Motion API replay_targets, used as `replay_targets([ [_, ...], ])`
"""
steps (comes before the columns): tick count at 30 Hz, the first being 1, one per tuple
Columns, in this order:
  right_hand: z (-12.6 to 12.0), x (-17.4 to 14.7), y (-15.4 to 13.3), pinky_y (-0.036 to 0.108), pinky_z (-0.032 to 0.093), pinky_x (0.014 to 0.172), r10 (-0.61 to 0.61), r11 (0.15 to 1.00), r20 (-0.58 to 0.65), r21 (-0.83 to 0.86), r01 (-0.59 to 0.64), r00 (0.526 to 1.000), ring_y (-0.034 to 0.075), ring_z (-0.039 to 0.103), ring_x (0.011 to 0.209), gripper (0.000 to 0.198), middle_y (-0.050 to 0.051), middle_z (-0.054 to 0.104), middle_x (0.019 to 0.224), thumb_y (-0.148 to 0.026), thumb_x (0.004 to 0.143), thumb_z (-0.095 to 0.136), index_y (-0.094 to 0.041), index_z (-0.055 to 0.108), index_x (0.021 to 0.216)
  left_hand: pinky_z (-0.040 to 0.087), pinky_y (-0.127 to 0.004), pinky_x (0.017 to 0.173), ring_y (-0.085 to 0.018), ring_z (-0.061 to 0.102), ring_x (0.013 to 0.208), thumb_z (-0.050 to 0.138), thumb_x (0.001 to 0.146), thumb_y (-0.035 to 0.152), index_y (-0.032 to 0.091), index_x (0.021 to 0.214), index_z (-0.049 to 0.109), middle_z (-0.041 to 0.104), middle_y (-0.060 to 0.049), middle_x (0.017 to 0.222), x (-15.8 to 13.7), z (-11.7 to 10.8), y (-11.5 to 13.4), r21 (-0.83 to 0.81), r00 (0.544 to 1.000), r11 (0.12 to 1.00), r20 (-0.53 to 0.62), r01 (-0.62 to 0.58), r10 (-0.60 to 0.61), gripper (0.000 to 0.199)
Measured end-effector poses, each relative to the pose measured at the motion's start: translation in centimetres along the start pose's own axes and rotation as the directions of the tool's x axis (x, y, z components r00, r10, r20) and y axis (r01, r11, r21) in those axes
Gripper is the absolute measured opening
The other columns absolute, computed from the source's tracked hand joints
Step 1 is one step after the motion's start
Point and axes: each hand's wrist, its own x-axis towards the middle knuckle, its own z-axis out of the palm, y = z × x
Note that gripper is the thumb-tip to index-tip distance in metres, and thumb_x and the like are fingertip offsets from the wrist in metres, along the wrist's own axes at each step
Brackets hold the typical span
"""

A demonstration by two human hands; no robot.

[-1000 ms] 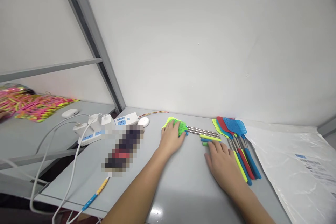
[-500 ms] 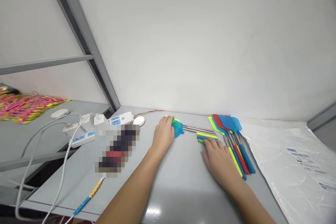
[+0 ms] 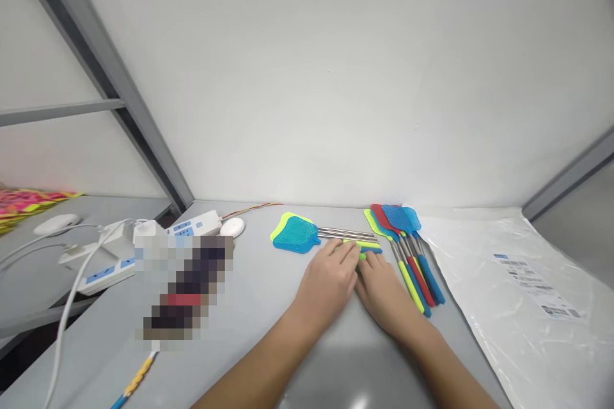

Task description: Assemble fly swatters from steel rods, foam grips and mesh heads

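Note:
Several fly swatters lie on the table, their blue and yellow-green mesh heads [image 3: 295, 234] to the left and thin metal rods [image 3: 348, 233] to the right. Beside the rods are coloured tube-like handle grips, including a yellow-green one [image 3: 369, 244] and a blue one [image 3: 375, 250]. My left hand [image 3: 330, 273] is closed, with bent fingertips at a green handle grip [image 3: 362, 256]. Close against it, my right hand [image 3: 384, 287] is closed at the same green grip from the right. Both hands cover much of that grip.
Another bunch of fly swatters [image 3: 407, 255] lies at the right, by a white plastic mailer bag [image 3: 518, 287] with a label. Power strips [image 3: 199, 223], white cables, a white round device [image 3: 233, 227] and a blurred-out object [image 3: 192, 287] occupy the left. A wall stands behind.
My left hand has left the swatter heads and moved right, to the grips beside my right hand. The heads are now uncovered. The view has shifted somewhat to the right.

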Motion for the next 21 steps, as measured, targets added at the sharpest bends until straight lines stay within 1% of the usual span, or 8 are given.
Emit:
replay_targets([
  [2, -0.4, 0.0, 0.4, 0.034, 0.04, 0.078, 0.005, 0.999, -0.008, 0.037, -0.004, 1.0, 0.023, 0.051, 0.095, 0.021, 0.008, 0.057, 0.105, -0.025, 0.095, 0.039, -0.021, 0.056, 0.107, 0.046, -0.043, 0.094, -0.025, 0.051, 0.11, 0.04, 0.084, 0.007, 0.021, 0.127, 0.052, 0.059, -0.008, 0.125, -0.1, 0.3, 0.4, -0.004, 0.999, 1.0, 0.045, 0.004, -0.004, 0.047],
  [4, -0.8, 0.1, 1.1, 0.033, 0.04, 0.08, 0.005, 0.999, -0.027, 0.046, -0.004, 1.0, 0.023, 0.051, 0.096, 0.023, 0.008, 0.058, 0.107, -0.025, 0.096, 0.039, -0.022, 0.055, 0.112, 0.048, -0.042, 0.088, -0.026, 0.051, 0.105, 0.041, 0.081, 0.005, 0.021, 0.125, 0.052, 0.059, -0.009, 0.119, -0.2, 0.3, 0.4, 0.015, 0.996, 0.999, 0.078, 0.049, -0.05, 0.048],
  [7, -1.7, 0.4, 2.3, 0.035, 0.039, 0.082, 0.047, 0.998, -0.043, -0.031, -0.048, 0.998, 0.024, 0.052, 0.097, 0.024, 0.008, 0.058, 0.108, -0.026, 0.095, 0.042, -0.022, 0.057, 0.113, 0.049, -0.039, 0.084, -0.025, 0.049, 0.102, 0.042, 0.078, 0.003, 0.021, 0.121, 0.053, 0.055, -0.009, 0.113, -0.4, 0.1, 0.2, 0.042, 0.987, 0.993, 0.107, 0.113, -0.117, 0.048],
  [9, -2.5, 0.7, 2.7, 0.035, 0.039, 0.08, 0.075, 0.992, -0.015, -0.1, -0.076, 0.997, 0.025, 0.052, 0.098, 0.021, 0.009, 0.058, 0.106, -0.027, 0.093, 0.046, -0.021, 0.059, 0.109, 0.048, -0.038, 0.083, -0.024, 0.049, 0.1, 0.043, 0.077, 0.004, 0.022, 0.116, 0.055, 0.053, -0.009, 0.109, -0.5, 0.0, 0.0, 0.036, 0.984, 0.99, 0.114, 0.136, -0.139, 0.044],
  [12, -4.0, 1.4, 2.4, 0.033, 0.039, 0.079, 0.039, 0.989, 0.06, -0.147, -0.03, 0.997, 0.025, 0.053, 0.099, 0.019, 0.009, 0.059, 0.104, -0.025, 0.093, 0.048, -0.02, 0.062, 0.106, 0.046, -0.037, 0.084, -0.024, 0.048, 0.099, 0.047, 0.077, 0.007, 0.021, 0.105, 0.058, 0.05, -0.009, 0.106, -0.6, 0.2, -0.1, 0.012, 0.979, 0.988, 0.135, 0.154, -0.155, 0.033],
  [14, -4.7, 2.4, 2.1, 0.032, 0.039, 0.08, -0.001, 0.986, 0.097, -0.166, 0.017, 0.995, 0.023, 0.054, 0.099, 0.019, 0.008, 0.059, 0.103, -0.023, 0.093, 0.048, -0.02, 0.063, 0.104, 0.046, -0.037, 0.084, -0.025, 0.048, 0.099, 0.047, 0.077, 0.008, 0.02, 0.097, 0.058, 0.049, -0.009, 0.105, -0.7, 0.5, -0.1, 0.008, 0.975, 0.987, 0.154, 0.162, -0.162, 0.025],
  [16, -5.1, 3.8, 2.0, 0.03, 0.039, 0.077, -0.015, 0.979, 0.126, -0.201, 0.04, 0.992, 0.022, 0.055, 0.096, 0.019, 0.008, 0.06, 0.101, -0.023, 0.094, 0.046, -0.019, 0.063, 0.101, 0.046, -0.037, 0.084, -0.024, 0.048, 0.099, 0.047, 0.078, 0.009, 0.019, 0.091, 0.058, 0.049, -0.01, 0.104, -0.8, 0.7, -0.2, 0.006, 0.972, 0.986, 0.167, 0.165, -0.164, 0.02],
  [21, -4.4, 8.4, 3.2, 0.027, 0.039, 0.071, -0.009, 0.971, 0.119, -0.236, 0.037, 0.993, 0.021, 0.057, 0.094, 0.023, 0.01, 0.061, 0.1, -0.022, 0.095, 0.043, -0.016, 0.064, 0.101, 0.047, -0.036, 0.083, -0.023, 0.052, 0.097, 0.045, 0.084, 0.015, 0.018, 0.087, 0.06, 0.049, -0.011, 0.107, -0.8, 0.9, -0.7, -0.003, 0.948, 0.971, 0.216, 0.239, -0.233, 0.015],
])
